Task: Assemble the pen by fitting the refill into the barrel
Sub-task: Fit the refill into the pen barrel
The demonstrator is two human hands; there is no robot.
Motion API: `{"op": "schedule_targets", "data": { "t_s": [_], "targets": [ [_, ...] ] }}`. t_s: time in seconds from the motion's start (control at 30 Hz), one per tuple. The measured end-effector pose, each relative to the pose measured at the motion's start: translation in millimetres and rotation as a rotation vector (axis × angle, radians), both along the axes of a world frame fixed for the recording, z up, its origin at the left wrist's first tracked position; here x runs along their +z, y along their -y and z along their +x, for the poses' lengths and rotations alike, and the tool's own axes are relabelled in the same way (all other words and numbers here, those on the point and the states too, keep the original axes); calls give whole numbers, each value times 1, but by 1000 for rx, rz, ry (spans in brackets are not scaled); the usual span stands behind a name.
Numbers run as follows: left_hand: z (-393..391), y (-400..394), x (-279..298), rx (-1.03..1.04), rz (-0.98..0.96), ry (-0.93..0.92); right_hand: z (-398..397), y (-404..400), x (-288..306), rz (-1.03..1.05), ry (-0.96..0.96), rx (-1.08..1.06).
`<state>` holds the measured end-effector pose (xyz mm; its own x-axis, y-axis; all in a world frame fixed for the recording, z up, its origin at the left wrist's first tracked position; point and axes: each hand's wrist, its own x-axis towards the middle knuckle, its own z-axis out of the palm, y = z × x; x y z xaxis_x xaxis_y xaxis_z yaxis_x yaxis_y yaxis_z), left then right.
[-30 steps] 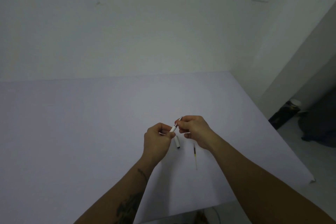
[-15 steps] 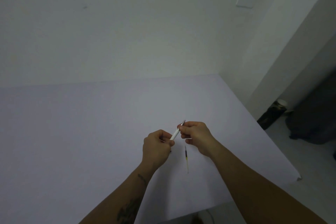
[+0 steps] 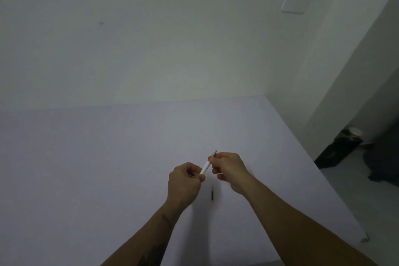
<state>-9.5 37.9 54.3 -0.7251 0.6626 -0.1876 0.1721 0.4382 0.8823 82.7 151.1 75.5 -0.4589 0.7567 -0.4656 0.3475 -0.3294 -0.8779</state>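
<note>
A white pen barrel [image 3: 205, 167] with a silver tip is held slanting above the table, between both hands. My left hand [image 3: 185, 184] pinches its lower end, and my right hand [image 3: 229, 168] grips its upper end just below the metal tip. Below the hands, a thin refill [image 3: 212, 195] with a dark upper part and a yellowish lower end lies on the pale table [image 3: 108, 157], touched by neither hand.
The table's right edge runs diagonally down to a corner [image 3: 364, 238] at lower right. Beyond it on the floor stand a dark bottle with a white cap [image 3: 345, 143] and a dark bag. A white wall rises behind the table.
A short white pen piece that lay on the table under the hands one second ago is gone from view. The barrel between the hands looks longer, and the hands have drawn slightly apart.
</note>
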Motion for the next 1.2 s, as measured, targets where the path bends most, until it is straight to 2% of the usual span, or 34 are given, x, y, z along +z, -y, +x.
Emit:
{"op": "schedule_targets", "data": {
  "t_s": [0.17, 0.43, 0.77, 0.93, 1.03, 1.2],
  "targets": [
    [8, -21, 4, 81, -11, -27, 3, -23, 1, -130, -115, 30],
    [35, -30, -14, 165, -33, -36, 15, -36, -20, -175, -58, 112],
    [34, -29, -23, 131, 0, 15, 11, -49, -39, -103, -5, 92],
    [27, -18, -31, 84, -11, 124, 10, -47, -46, -142, 31, 155],
    [26, -16, -38, 75, -61, 139, 4, -41, -49, -137, 73, 230],
    [14, -3, -52, 194, -191, 81, -11, -37, -59, -58, 163, 358]
  ]
}}
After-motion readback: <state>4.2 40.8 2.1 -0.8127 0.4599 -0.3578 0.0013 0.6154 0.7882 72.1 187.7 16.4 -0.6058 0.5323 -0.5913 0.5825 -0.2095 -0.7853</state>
